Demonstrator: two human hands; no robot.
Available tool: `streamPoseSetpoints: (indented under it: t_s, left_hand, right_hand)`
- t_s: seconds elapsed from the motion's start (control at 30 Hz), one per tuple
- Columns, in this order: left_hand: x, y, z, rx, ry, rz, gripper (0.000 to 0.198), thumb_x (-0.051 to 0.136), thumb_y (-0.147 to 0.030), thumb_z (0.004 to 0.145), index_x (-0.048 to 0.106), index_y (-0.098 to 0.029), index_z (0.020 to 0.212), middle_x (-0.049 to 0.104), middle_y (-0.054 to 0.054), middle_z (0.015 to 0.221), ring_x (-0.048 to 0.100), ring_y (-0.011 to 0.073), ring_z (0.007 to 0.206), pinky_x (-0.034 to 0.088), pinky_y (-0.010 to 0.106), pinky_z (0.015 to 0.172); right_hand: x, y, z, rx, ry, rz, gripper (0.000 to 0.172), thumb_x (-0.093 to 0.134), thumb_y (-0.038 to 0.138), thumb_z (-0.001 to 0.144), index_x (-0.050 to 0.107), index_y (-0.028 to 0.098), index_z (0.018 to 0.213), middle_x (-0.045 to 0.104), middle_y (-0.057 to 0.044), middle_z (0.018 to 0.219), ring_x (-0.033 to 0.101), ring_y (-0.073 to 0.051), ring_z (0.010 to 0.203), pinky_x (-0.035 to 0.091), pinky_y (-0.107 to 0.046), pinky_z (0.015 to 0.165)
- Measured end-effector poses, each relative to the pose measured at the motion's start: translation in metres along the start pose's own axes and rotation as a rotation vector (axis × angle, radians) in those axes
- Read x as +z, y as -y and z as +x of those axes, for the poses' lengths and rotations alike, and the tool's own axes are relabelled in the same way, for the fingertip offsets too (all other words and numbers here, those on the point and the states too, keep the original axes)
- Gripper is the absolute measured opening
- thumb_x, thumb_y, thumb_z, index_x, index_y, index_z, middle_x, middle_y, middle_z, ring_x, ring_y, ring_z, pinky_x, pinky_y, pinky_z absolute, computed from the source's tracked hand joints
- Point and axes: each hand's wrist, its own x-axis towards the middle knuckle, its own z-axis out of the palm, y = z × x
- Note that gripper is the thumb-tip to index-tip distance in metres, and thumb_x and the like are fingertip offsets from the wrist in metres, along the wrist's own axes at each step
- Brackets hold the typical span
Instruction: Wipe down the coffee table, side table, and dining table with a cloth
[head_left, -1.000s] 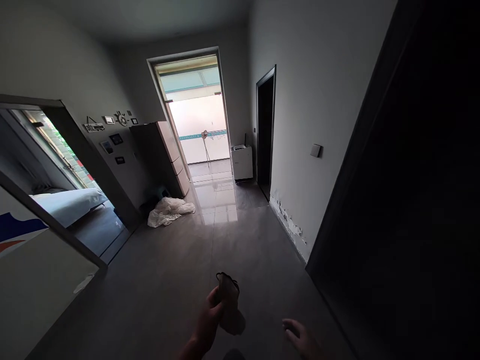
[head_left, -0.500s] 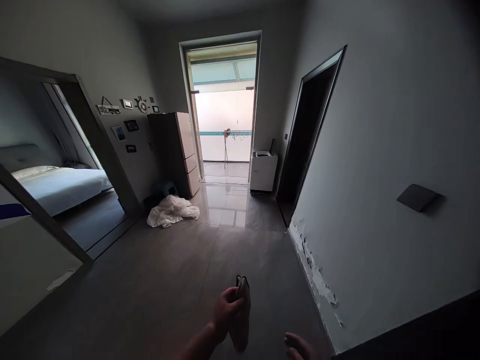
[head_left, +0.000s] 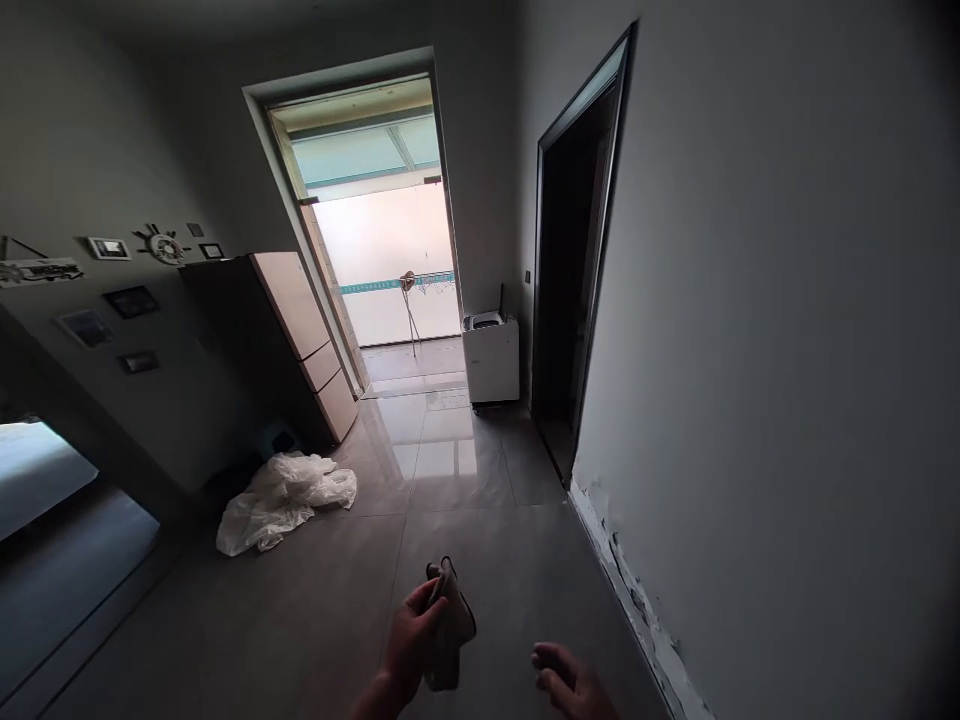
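Home: fridge (head_left: 292, 310), washer (head_left: 492, 365), bed (head_left: 41, 478) in side room (head_left: 82, 545), picture frames (head_left: 131, 302) and wheel decor (head_left: 163, 246) on wall (head_left: 75, 150).

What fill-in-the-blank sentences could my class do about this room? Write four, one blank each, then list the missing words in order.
1. The left hand holds a dark-edged item, while the right hand holds ____.
2. In the picture, the fridge stands to the ____ of the washer.
3. The crumpled white heap lies on the ____.
4. The ship's wheel hangs on the ____.

Missing words: nothing; left; floor; wall.
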Motion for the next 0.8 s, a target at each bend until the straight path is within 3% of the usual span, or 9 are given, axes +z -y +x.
streamPoseSetpoints:
  t_s: [0.13, 0.27, 0.37, 0.43, 0.5, 0.6, 0.7, 0.8]
  left_hand:
    - [0.036, -0.034, 0.082, 0.005, -0.014, -0.053, 0.079, 0.103, -0.058, 0.062, 0.085, -0.019, 0.127, 0.083, 0.014, 0.127, 0.075, 0.035, 0.116, 0.059, 0.04, 0.096]
    - [0.062, -0.038, 0.171, -0.108, -0.028, -0.292, 0.074, 0.103, -0.048, 0.063, 0.085, -0.021, 0.128, 0.085, 0.013, 0.12, 0.079, 0.0348, 0.109, 0.06, 0.039, 0.091]
    - [0.075, -0.029, 0.261, -0.194, -0.025, -0.384, 0.071, 0.106, -0.047, 0.056, 0.087, -0.02, 0.119, 0.086, 0.012, 0.103, 0.08, 0.032, 0.093, 0.06, 0.038, 0.084]
    - [0.088, -0.034, 0.331, -0.209, 0.001, -0.37, 0.068, 0.107, -0.048, 0.055, 0.087, -0.018, 0.112, 0.085, 0.011, 0.098, 0.078, 0.029, 0.088, 0.059, 0.037, 0.081]
    - [0.106, -0.053, 0.404, -0.181, 0.053, -0.302, 0.062, 0.105, -0.047, 0.056, 0.087, -0.017, 0.107, 0.083, 0.01, 0.097, 0.075, 0.0251, 0.085, 0.057, 0.034, 0.079]
    - [0.144, -0.105, 0.503, -0.097, 0.18, -0.096, 0.044, 0.1, -0.04, 0.061, 0.085, -0.015, 0.095, 0.076, 0.004, 0.083, 0.063, 0.0168, 0.074, 0.048, 0.027, 0.069]
    - [0.19, -0.157, 0.586, -0.015, 0.303, 0.092, 0.032, 0.097, -0.037, 0.066, 0.081, -0.016, 0.084, 0.066, 0.0, 0.073, 0.054, 0.0139, 0.069, 0.041, 0.026, 0.065]
    - [0.24, -0.181, 0.657, 0.046, 0.401, 0.184, 0.034, 0.098, -0.041, 0.066, 0.078, -0.017, 0.081, 0.068, 0.001, 0.077, 0.056, 0.0161, 0.073, 0.045, 0.028, 0.069]
  right_hand:
    - [-0.008, 0.072, 0.122, -0.076, 0.156, -0.101, 0.071, 0.082, 0.077, 0.07, 0.082, 0.022, 0.115, 0.084, -0.015, 0.115, 0.078, -0.038, 0.116, 0.061, -0.051, 0.105]
    - [0.005, 0.12, 0.244, -0.155, 0.318, -0.143, 0.076, 0.078, 0.077, 0.082, 0.075, 0.024, 0.137, 0.08, -0.014, 0.127, 0.076, -0.031, 0.109, 0.06, -0.05, 0.103]
    - [0.021, 0.134, 0.337, -0.175, 0.416, -0.135, 0.076, 0.076, 0.071, 0.09, 0.066, 0.029, 0.151, 0.076, -0.012, 0.135, 0.075, -0.028, 0.105, 0.06, -0.047, 0.099]
    - [0.027, 0.143, 0.397, -0.163, 0.414, -0.132, 0.077, 0.078, 0.07, 0.089, 0.065, 0.03, 0.153, 0.076, -0.012, 0.133, 0.075, -0.027, 0.102, 0.061, -0.048, 0.097]
    - [0.026, 0.158, 0.452, -0.15, 0.351, -0.136, 0.077, 0.081, 0.072, 0.085, 0.068, 0.03, 0.148, 0.077, -0.011, 0.128, 0.075, -0.027, 0.099, 0.061, -0.049, 0.098]
    - [0.013, 0.196, 0.524, -0.137, 0.23, -0.119, 0.079, 0.081, 0.078, 0.082, 0.072, 0.027, 0.142, 0.077, -0.013, 0.126, 0.075, -0.029, 0.102, 0.06, -0.052, 0.102]
    - [-0.004, 0.238, 0.587, -0.117, 0.136, -0.07, 0.082, 0.079, 0.084, 0.081, 0.075, 0.026, 0.139, 0.078, -0.016, 0.127, 0.077, -0.032, 0.106, 0.06, -0.055, 0.104]
    - [-0.017, 0.261, 0.652, -0.105, 0.072, -0.013, 0.087, 0.076, 0.088, 0.081, 0.073, 0.025, 0.142, 0.076, -0.02, 0.135, 0.076, -0.036, 0.111, 0.06, -0.058, 0.103]
